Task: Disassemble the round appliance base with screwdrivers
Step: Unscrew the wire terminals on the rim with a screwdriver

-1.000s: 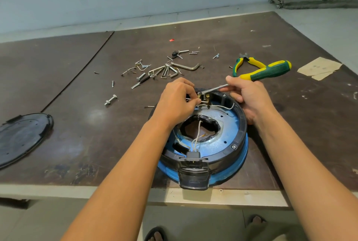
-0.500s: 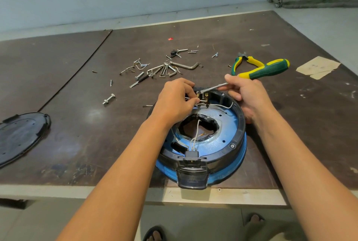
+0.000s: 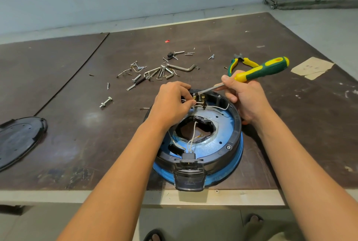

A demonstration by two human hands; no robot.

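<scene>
One head-worn, wide-angle view. It faces forward and down, near the right hand (image 3: 245,95) gripping the green-and-yellow plastic-handled screwdriver (image 3: 261,68).

Your screwdriver (image 3: 259,70) has a glossy green-and-yellow plastic handle and a bare, bright metal shaft. On the round appliance base (image 3: 230,136) you have a glossy black plastic ring over smooth blue plastic, with brass-coloured metal terminals (image 3: 199,98) and white plastic-sheathed wires (image 3: 190,143) (a matt sheath, by the look). Your table (image 3: 77,124) is dark, scuffed board with a dull sheen. The hex keys (image 3: 180,68) and bolt (image 3: 105,102) are shiny metal, the black cover (image 3: 17,140) is semi-gloss plastic, and the scrap (image 3: 311,67) is matt brown paper.
</scene>
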